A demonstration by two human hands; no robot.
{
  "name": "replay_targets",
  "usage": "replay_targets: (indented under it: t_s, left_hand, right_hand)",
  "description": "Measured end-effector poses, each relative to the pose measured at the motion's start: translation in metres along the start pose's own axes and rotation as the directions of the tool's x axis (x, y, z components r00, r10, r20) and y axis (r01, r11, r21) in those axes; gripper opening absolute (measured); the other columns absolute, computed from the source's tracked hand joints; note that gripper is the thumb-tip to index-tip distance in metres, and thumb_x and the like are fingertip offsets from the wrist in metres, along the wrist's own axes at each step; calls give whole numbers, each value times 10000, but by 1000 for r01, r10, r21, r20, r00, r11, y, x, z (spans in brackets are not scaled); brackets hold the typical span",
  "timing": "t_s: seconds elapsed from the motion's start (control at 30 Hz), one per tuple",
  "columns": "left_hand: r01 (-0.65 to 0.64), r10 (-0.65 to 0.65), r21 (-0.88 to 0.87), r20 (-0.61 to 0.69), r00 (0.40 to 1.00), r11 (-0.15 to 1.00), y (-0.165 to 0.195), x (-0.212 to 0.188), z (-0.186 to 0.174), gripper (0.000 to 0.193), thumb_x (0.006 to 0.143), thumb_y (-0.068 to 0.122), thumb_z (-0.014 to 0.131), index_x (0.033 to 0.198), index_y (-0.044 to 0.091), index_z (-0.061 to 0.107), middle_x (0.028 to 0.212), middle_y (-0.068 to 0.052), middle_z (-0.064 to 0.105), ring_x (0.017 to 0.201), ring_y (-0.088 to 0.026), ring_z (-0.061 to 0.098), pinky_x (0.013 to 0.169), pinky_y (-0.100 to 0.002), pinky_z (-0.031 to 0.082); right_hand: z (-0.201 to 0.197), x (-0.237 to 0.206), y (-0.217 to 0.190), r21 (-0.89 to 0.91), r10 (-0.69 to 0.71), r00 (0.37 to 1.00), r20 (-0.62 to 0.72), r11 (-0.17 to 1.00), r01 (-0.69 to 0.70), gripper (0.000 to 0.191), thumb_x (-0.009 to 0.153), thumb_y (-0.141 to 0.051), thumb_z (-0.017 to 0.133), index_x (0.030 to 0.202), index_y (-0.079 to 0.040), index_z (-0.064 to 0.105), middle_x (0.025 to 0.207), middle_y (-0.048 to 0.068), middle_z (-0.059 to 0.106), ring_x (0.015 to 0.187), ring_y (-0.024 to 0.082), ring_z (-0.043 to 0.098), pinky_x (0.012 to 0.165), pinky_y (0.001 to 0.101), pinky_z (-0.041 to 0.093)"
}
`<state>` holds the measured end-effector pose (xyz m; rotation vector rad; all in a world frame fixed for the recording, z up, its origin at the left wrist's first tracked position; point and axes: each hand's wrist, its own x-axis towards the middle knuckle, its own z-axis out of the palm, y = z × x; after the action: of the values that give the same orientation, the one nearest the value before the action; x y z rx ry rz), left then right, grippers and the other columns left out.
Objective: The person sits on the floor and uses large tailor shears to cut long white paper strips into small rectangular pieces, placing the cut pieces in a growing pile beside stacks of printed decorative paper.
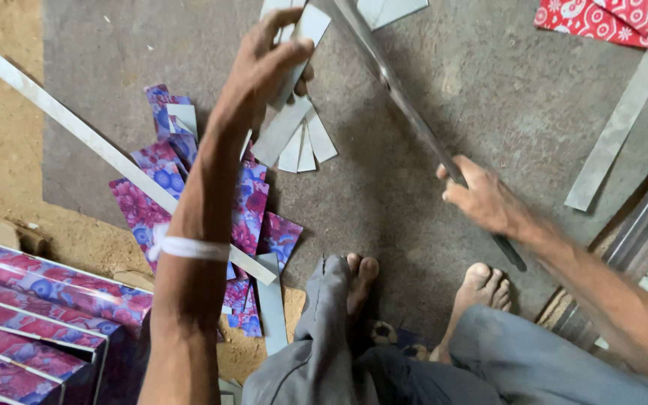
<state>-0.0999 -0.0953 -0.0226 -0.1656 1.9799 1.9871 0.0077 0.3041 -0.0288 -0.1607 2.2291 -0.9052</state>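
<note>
Pinching a grey card strip (294, 45) in my left hand (264, 67), right hand (481, 196) clenched on the long blade (406, 105); misaligned card risks crooked cuts or nicked fingers.

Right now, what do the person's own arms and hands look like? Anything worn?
Both arms are bare to past the elbow: no sleeves, no gloves. The left hand has lean fingers; on that forearm, well below the wrist, sits a white band, wound like cloth or tape. The right hand and its forearm carry nothing: no watch, ring or band visible. Grey trousers below, feet bare.
</note>
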Motion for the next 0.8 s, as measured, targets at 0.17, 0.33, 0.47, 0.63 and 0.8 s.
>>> replay_targets:
  t_s: [0.17, 0.33, 0.47, 0.63, 0.8]
  left_hand:
    - [-232, 384, 610, -129, 914, 757, -30, -68, 20, 636, 977, 385, 774, 1435, 35, 506, 1073, -182, 719, 933, -287, 726, 798, -395, 581]
    - [-51, 344, 841, -164, 925, 538, -51, -94, 40, 551, 919, 327, 752, 1394, 109, 580, 1115, -146, 655, 934, -350, 680, 749, -451, 528]
    - [-134, 591, 953, -57, 804, 273, -50, -93, 44, 573, 820, 307, 758, 1326, 91, 600, 1153, -133, 620, 964, -350, 652, 782, -473, 518]
    - [-12, 292, 772, -225, 930, 635, -48, -94, 41, 503, 946, 271, 753, 1355, 26, 592, 1076, -180, 666, 951, -348, 670, 817, -447, 519]
    - [-60, 186, 417, -269, 945, 907, -48, -96, 19, 332, 976, 179, 662, 1238, -26, 654, 1008, -124, 684, 867, -194, 651, 801, -324, 529]
  right_hand:
    - [56, -61, 20, -252, 161, 948, -275, 939, -233, 595, 861, -279, 687, 1363, -26, 492, 935, 279, 709, 901, 464, 696, 798, 563, 550]
    - [70, -81, 17, -187, 102, 964, -247, 971, -150, 632, 855, -354, 719, 1325, 11, 507, 1104, 258, 687, 976, 387, 720, 781, 501, 587]
    - [16, -55, 8, -473, -233, 961, -151, 870, 136, 526, 934, -422, 665, 1314, -72, 564, 1206, 193, 639, 1094, 326, 659, 917, 472, 566]
    - [-65, 52, -31, -636, -477, 876, -69, 698, 329, 557, 1015, -335, 622, 1437, 13, 514, 1276, 258, 595, 1095, 359, 619, 893, 492, 566]
    - [-97, 168, -89, -828, -650, 752, 108, 361, 430, 476, 1035, -273, 655, 1379, 32, 533, 1152, 213, 596, 985, 313, 619, 796, 408, 571]
